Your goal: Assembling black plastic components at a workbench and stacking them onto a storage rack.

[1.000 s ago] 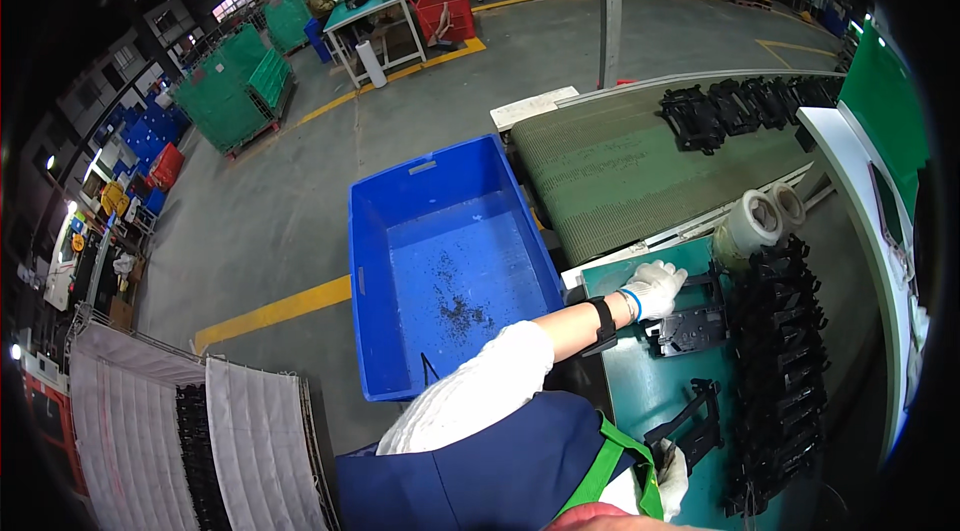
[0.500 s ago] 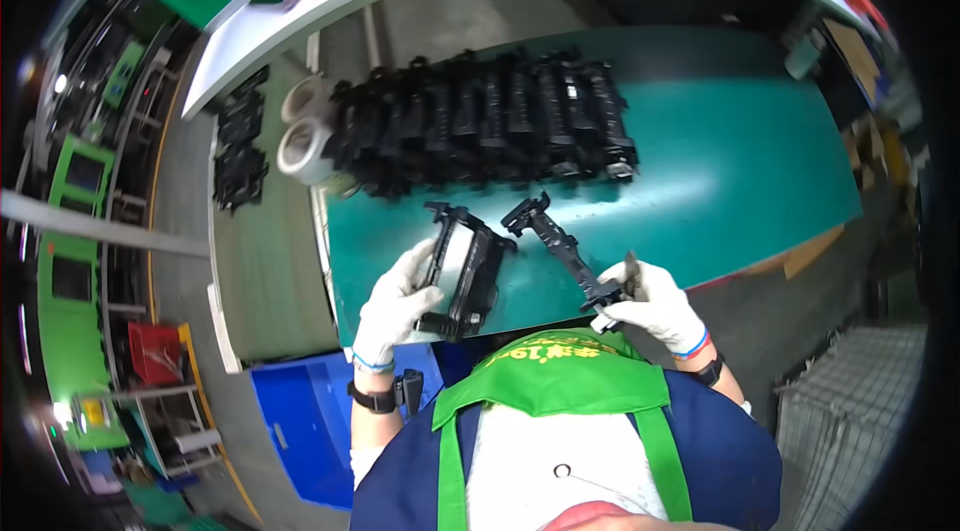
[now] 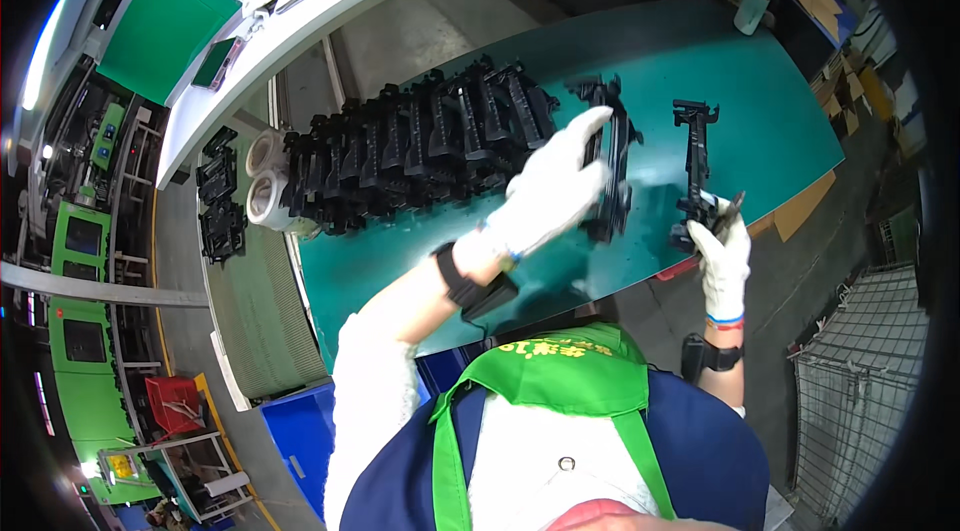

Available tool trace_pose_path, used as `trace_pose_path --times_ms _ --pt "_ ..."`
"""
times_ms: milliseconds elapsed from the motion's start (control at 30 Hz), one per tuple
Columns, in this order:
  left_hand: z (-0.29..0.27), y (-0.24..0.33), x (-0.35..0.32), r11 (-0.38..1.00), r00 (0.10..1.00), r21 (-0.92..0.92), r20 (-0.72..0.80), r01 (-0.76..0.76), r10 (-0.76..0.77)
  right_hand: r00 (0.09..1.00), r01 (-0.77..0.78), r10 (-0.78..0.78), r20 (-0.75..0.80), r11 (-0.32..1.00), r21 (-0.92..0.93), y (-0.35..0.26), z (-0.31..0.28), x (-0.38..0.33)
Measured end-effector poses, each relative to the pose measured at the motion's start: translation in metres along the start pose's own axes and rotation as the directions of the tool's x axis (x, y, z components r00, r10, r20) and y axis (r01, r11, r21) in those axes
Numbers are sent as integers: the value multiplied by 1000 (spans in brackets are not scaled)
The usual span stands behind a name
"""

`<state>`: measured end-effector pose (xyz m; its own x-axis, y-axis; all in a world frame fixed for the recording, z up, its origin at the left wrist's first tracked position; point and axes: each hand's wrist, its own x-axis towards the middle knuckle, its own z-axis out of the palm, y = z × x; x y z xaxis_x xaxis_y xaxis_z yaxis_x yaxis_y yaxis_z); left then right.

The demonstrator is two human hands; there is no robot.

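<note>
My left hand (image 3: 560, 178), in a white glove, reaches across to the right. Its fingers are on the near left side of a long black plastic frame (image 3: 617, 163), just right of the row; blur hides part of the grip. My right hand (image 3: 724, 249), also gloved, is closed on the lower end of a slim black plastic bar (image 3: 697, 156), tilted up over the table. A small dark pointed thing (image 3: 738, 201) sticks out of the right hand's fingers; its kind cannot be made out. Left of these, similar black frames (image 3: 420, 136) stand in a close row.
The parts stand on a green-topped table (image 3: 780, 131). Tape rolls (image 3: 265, 199) sit at the row's left end, beside a belt (image 3: 262, 331) and more black parts (image 3: 222, 231). A white shelf (image 3: 330, 16) crosses the far side. A blue bin (image 3: 300, 431) stands lower left, a wire cage (image 3: 860, 401) lower right.
My left hand has carried its black frame right and away from me, to the row's right side. My right hand has moved right with the slim bar, which now points more upright.
</note>
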<state>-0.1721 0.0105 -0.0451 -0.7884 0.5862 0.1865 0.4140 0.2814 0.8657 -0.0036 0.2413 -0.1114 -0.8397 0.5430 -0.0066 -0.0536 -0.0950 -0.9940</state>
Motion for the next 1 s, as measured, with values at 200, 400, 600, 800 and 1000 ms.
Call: trace_pose_path --times_ms 200,400,600,800,1000 --pt "14 -9 85 966 980 182 -101 185 -169 997 73 -73 -3 997 31 45 26 48" --pt "2 -31 101 869 950 392 -199 301 -239 962 51 -54 269 999 19 80 65 100" --pt "-17 -40 95 712 944 629 -119 311 -307 848 44 -129 514 984 175 95 98 141" --pt "-27 6 50 592 955 787 10 175 -295 756 354 -126 642 904 -239 102 80 162" --pt "-76 -24 -3 534 954 792 -274 298 -126 737 310 -100 668 929 -203 62 61 132"
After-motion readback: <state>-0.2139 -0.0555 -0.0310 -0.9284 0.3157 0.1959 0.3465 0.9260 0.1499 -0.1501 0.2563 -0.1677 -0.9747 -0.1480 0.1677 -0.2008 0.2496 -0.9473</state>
